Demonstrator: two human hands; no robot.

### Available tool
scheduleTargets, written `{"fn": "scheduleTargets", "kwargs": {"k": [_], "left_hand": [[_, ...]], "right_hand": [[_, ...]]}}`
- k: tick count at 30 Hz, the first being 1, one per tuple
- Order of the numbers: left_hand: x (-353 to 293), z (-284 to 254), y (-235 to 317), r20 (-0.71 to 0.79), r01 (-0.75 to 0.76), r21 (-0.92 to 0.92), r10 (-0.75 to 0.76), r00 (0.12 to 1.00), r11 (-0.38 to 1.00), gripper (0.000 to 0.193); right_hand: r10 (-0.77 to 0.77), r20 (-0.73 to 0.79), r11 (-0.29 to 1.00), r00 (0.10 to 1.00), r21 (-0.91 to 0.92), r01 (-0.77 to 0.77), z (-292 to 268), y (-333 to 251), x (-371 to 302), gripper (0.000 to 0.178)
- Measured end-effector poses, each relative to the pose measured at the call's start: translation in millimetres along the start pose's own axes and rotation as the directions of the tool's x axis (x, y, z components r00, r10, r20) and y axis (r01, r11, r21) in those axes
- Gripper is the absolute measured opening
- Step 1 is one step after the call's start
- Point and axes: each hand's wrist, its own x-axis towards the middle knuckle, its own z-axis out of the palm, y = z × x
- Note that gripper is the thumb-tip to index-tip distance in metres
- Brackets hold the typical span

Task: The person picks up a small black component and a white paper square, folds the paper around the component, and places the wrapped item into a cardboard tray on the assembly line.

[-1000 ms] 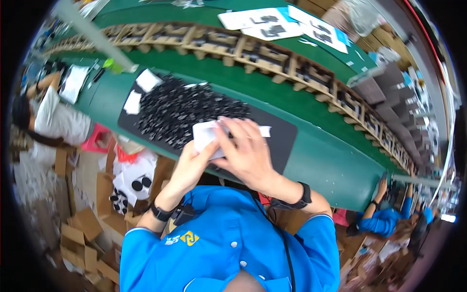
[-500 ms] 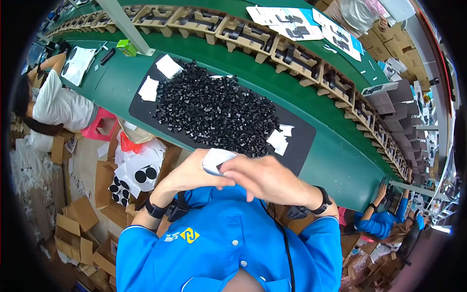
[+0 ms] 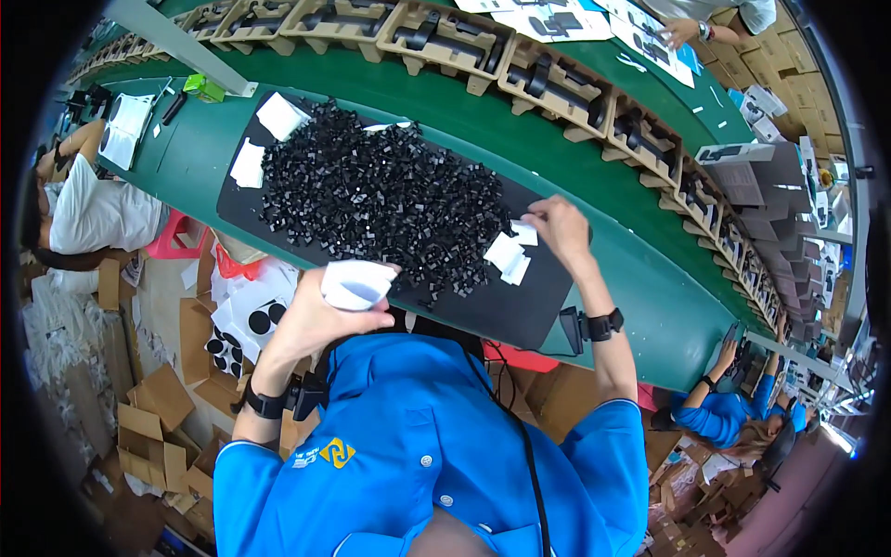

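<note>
My left hand [image 3: 320, 320] is closed round a small white pouch [image 3: 357, 281] at the near edge of the table. The pouch's rounded mouth gapes upward; what lies inside does not show. To the right, my right hand [image 3: 561, 229] reaches over the table with bent fingers. Its fingertips meet the edge of several small flat white packets [image 3: 506, 256]; whether they pinch one is too blurred to make out. Left of these packets spreads a wide heap of small black plastic parts [image 3: 380, 195] on a dark mat [image 3: 538, 302].
More white packets [image 3: 281, 117] lie at the heap's far left. Behind, a row of brown moulded trays [image 3: 445, 42] with black parts lines the green table [image 3: 640, 278]. A grey post [image 3: 176, 45] rises at far left. Co-workers sit at left and right; cardboard boxes [image 3: 153, 446] crowd the floor.
My right hand has left the pouch and swung right to the white packets. My left hand, still holding the pouch, has moved slightly left. A person's hand has appeared at the far top right.
</note>
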Motion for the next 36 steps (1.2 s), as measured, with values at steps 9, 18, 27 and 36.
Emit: {"fn": "scheduleTargets", "kwargs": {"k": [9, 18, 27, 36], "left_hand": [[7.7, 15.6, -0.2, -0.119, 0.084, -0.053, -0.09, 0.989, 0.995, 0.049], [13.4, 25.0, 6.2, -0.097, -0.022, -0.015, 0.02, 0.995, 1.0, 0.049], [10.4, 11.1, 10.9, 0.049, -0.243, 0.076, 0.24, 0.97, 0.967, 0.045], [2.7, -1.0, 5.8, 0.105, -0.496, 0.156, 0.485, 0.868, 0.854, 0.041]], "right_hand": [[-0.037, 0.025, 0.999, 0.999, 0.003, 0.037, 81.1, 9.3, 10.7, 0.018], [-0.053, -0.165, 0.946, 0.985, 0.308, 0.102, 97.2, 24.0, 12.8, 0.021], [-0.452, -0.025, 0.608, 0.892, 0.723, 0.328, -114.6, -173.3, -54.5, 0.021], [-0.7, -0.033, 0.708, 0.714, 0.105, 0.699, -125.1, -221.1, -84.6, 0.031]]}}
